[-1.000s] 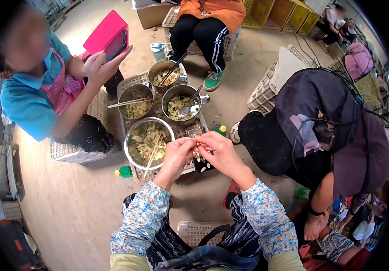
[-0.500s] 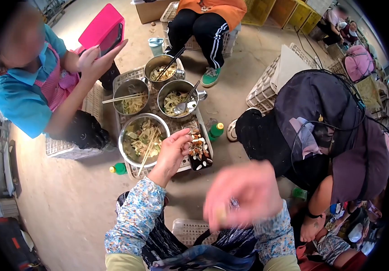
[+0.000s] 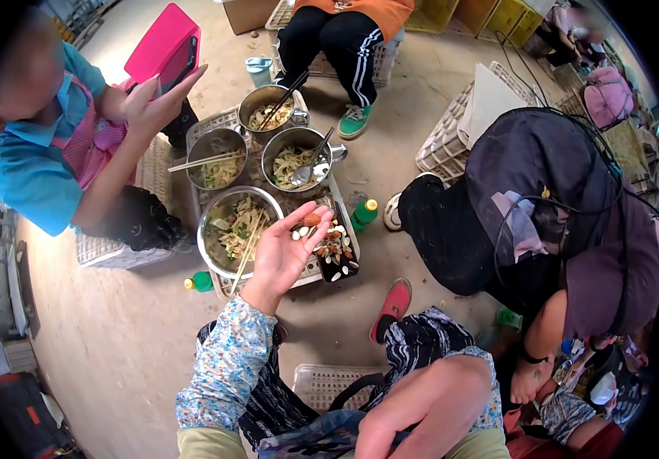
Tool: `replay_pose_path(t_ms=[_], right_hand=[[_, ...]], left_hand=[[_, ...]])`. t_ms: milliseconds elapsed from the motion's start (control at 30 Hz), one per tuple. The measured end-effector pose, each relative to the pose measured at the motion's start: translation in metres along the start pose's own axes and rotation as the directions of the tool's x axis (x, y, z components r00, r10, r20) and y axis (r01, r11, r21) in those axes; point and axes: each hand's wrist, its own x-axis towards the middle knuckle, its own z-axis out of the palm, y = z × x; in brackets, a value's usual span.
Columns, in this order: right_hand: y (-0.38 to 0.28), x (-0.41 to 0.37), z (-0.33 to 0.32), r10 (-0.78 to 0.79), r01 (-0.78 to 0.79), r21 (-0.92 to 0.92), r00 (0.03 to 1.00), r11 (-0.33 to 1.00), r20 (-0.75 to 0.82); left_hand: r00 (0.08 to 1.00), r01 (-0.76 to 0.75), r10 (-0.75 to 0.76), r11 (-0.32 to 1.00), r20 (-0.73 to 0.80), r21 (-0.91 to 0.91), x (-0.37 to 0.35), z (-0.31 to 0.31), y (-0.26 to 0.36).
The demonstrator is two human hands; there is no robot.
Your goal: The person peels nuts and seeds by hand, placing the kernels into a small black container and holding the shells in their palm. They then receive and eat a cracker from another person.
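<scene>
My left hand [image 3: 280, 256] is turned palm up over the near right side of the crate table. On its fingers rest a brown nut [image 3: 312, 219] and a few white seeds [image 3: 300, 232]. Just beyond lies a dark tray [image 3: 330, 269] with nuts and white seeds. To the left of the hand stands a metal bowl [image 3: 206, 249] of noodles and greens, with chopsticks [image 3: 248, 256] across it. My right hand [image 3: 425, 402] is low and close to the camera, its fingers curled together; the fingertips, and anything in them, are hidden.
Three metal pots, one a noodle pot [image 3: 268, 164] with a spoon, stand farther back on the crate [image 3: 199, 138]. Green bottles [image 3: 363, 216] are beside it. A person holding a pink-cased phone [image 3: 163, 46] sits left; a person in a dark hat [image 3: 543, 153] sits right.
My left hand has turned palm up, showing the nut and seeds. My right hand has moved down and toward me from in front of my lap, uncovering a red shoe.
</scene>
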Motion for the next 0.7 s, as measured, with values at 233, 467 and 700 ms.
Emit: replay_pose_path(t_ms=[233,467,700], right_hand=[[0.102,-0.03,-0.077,0.204,-0.686,-0.454,0.652,0.568,-0.73],[0.142,-0.029,-0.089,-0.032,-0.72,-0.528,0.578,0.451,-0.815],[0.144,-0.025,-0.092,-0.12,-0.637,-0.646,0.667,0.421,-0.735]], left_hand=[[0.998,-0.038,0.039,0.999,0.04,-0.019,-0.002,-0.001,0.003],[0.996,0.013,-0.016,0.999,0.082,0.03,-0.004,-0.001,0.004],[0.989,0.084,-0.088,0.996,0.116,0.035,-0.007,0.0,0.003]])
